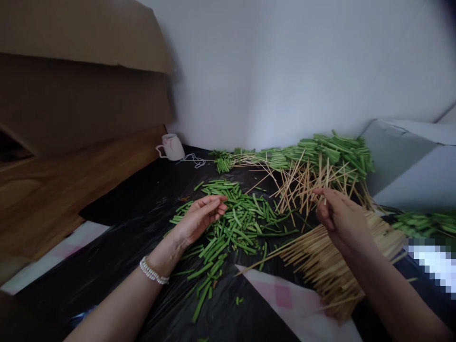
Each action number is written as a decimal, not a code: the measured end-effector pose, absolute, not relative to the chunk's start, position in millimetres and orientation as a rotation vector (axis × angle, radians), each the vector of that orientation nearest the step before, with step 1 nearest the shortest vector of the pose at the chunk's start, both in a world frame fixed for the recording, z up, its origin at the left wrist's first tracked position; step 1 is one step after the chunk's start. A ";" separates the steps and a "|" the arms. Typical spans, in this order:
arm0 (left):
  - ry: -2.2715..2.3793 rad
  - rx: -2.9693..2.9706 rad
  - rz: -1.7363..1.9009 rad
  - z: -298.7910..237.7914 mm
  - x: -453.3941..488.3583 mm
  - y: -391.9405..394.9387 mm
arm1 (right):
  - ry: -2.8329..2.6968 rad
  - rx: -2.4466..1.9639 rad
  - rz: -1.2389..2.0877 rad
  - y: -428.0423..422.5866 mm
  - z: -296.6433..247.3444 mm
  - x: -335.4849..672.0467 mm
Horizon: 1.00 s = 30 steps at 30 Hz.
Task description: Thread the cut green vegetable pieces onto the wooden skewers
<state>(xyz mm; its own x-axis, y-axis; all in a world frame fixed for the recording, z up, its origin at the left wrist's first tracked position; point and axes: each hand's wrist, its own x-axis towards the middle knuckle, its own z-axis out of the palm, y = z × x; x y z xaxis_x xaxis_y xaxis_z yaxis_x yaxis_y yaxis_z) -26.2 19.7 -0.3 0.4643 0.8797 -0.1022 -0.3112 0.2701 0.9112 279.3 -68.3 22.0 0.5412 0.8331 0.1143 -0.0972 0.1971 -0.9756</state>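
Note:
My left hand (201, 217) hovers palm-up over a loose pile of cut green stalk pieces (238, 225) on black plastic sheeting (142, 237); its fingers are curled together, and whether they hold a piece is unclear. A pearl bracelet sits on that wrist. My right hand (338, 216) is pinched around a thin bamboo skewer (326, 183) pointing upward. Under that hand lies a bundle of bare bamboo skewers (331, 261). Behind it is a heap of skewers threaded with green pieces (313, 159).
A white mug (172, 146) stands at the back by the white wall, with a thin cord beside it. Cardboard boxes (78, 71) rise at left above a wooden surface (53, 190). A grey box (409, 161) stands at right. More green stalks (427, 223) lie far right.

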 end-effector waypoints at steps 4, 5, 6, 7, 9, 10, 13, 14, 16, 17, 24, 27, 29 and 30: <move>0.710 0.987 0.883 -0.8 -26.3 20.0 | -0.764 -1.222 0.741 -68.1 23.2 286.0; 0.711 0.989 0.879 -1.2 -26.3 20.2 | -0.787 -1.243 0.721 -68.0 23.3 289.5; 0.711 0.993 0.875 -1.6 -26.3 20.3 | -0.812 -1.266 0.700 -67.7 22.9 293.8; 0.712 0.996 0.871 -2.0 -26.1 20.4 | -0.832 -1.292 0.674 -67.0 22.0 298.8; 0.715 1.000 0.863 -2.6 -25.6 20.4 | -0.839 -1.314 0.610 -64.9 19.0 309.8; 0.714 1.002 0.859 -2.8 -25.3 20.3 | -0.812 -1.306 0.570 -63.7 17.2 315.3; 0.710 1.003 0.844 -2.9 -24.4 20.0 | -0.736 -1.288 0.477 -60.9 12.5 328.6; 0.709 1.004 0.842 -2.9 -24.2 19.9 | -0.726 -1.307 0.451 -60.6 11.7 331.4; 0.711 1.005 0.841 -2.8 -24.1 19.9 | -0.731 -1.366 0.381 -61.3 11.5 334.6; 0.712 1.006 0.842 -2.9 -24.1 20.0 | -0.744 -1.387 0.340 -62.2 12.3 335.0; 0.722 1.019 0.835 -5.4 -24.1 20.9 | -1.275 -1.519 0.292 -74.5 27.5 315.3; 0.726 1.022 0.838 -5.1 -23.6 20.5 | -1.801 -1.500 0.423 -77.6 26.4 297.9; 0.725 1.017 0.845 -4.0 -23.2 19.9 | -2.064 -1.467 0.467 -77.3 19.5 287.7; 0.723 1.015 0.849 -3.3 -23.1 19.5 | -2.169 -1.452 0.454 -76.6 15.0 283.7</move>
